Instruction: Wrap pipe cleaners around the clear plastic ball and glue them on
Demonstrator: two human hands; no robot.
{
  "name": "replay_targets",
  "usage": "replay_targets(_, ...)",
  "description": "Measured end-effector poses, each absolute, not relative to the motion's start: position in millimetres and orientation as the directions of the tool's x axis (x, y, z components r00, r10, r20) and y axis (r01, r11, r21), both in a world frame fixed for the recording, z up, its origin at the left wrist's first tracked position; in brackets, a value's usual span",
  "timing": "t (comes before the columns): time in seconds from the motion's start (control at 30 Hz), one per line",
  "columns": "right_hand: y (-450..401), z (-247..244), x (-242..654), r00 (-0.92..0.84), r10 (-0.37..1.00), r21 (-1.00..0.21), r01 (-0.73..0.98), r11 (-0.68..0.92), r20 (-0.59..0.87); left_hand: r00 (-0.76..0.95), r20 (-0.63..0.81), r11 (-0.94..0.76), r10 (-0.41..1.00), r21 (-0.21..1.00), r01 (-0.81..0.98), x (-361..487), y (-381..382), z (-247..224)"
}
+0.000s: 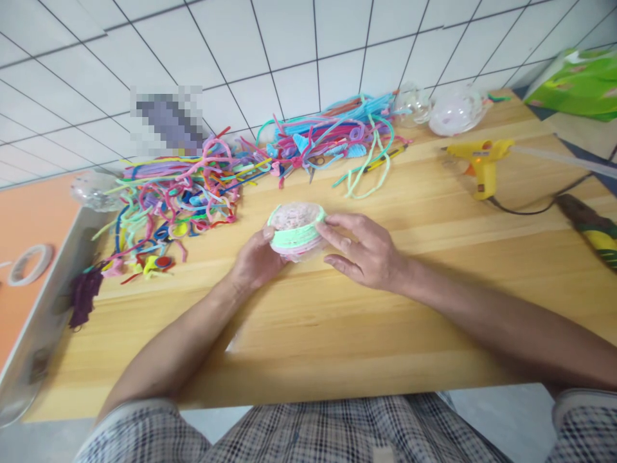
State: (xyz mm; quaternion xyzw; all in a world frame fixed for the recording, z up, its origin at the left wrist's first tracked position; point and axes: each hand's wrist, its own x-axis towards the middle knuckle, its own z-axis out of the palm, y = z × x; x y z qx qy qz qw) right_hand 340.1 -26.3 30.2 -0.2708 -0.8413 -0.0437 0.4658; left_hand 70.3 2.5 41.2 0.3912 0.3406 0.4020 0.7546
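A clear round ball is held above the wooden table, with mint green and pale pink fuzzy strands wound around its middle. My left hand grips it from the left, thumb at its upper edge and fingers curling beneath. On the other side, my right hand touches the green band with its fingertips at the upper right edge; its fingers are spread and partly bent. Whether a strand end lies beneath those fingertips is too small to tell.
Colourful pipe cleaners are heaped at the back left, with more bundles at the back centre. Clear balls stand behind a yellow glue gun. Green-handled pliers lie far right. A metal edge borders the table's left side.
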Motion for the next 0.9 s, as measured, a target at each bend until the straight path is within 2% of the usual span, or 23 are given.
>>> replay_targets(0.13, -29.0, 34.1, 341.2, -0.326, 0.591, -0.478, 0.366, 0.798, 0.738, 0.416, -0.196, 0.34, 0.888, 0.889, -0.306, 69.0, 2.7, 40.0)
replay_targets(0.2, -30.2, 33.7, 340.6, -0.287, 0.629, -0.537, 0.342, 0.772, 0.722, 0.404, -0.182, 0.318, 0.897, 0.899, -0.3, 69.8, 2.2, 40.1)
replay_targets(0.27, -30.6, 31.1, 339.8, -0.299, 0.609, -0.5, 0.369, 0.783, 0.734, 0.391, -0.177, 0.309, 0.903, 0.9, -0.306, 70.3, 2.4, 39.6)
replay_targets(0.4, -30.0, 24.1, 338.4, -0.397, 0.541, -0.341, 0.471, 0.814, 0.742, 0.369, -0.194, 0.322, 0.909, 0.888, -0.327, 69.5, 5.8, 37.9)
replay_targets(0.47, -30.4, 22.2, 337.8, -0.416, 0.565, -0.344, 0.494, 0.798, 0.713, 0.362, -0.191, 0.321, 0.912, 0.884, -0.341, 69.5, 7.7, 38.4)
replay_targets(0.53, -31.7, 22.2, 336.8, -0.393, 0.629, -0.418, 0.5, 0.759, 0.671, 0.353, -0.176, 0.305, 0.919, 0.885, -0.351, 70.6, 8.4, 39.9)
replay_targets(0.7, -34.2, 27.7, 335.1, -0.165, 0.817, -0.732, 0.372, 0.571, 0.553, 0.345, -0.138, 0.263, 0.928, 0.9, -0.347, 77.3, 5.4, 42.7)
replay_targets(0.8, -32.3, 31.4, 335.8, -0.072, 0.91, -0.871, 0.268, 0.411, 0.407, 0.328, -0.119, 0.237, 0.937, 0.907, -0.348, 81.6, 3.7, 42.1)
replay_targets(0.9, -28.6, 32.7, 335.2, -0.049, 0.967, -0.953, 0.161, 0.256, 0.251, 0.264, -0.059, 0.153, 0.963, 0.924, -0.35, 84.2, 2.7, 38.5)
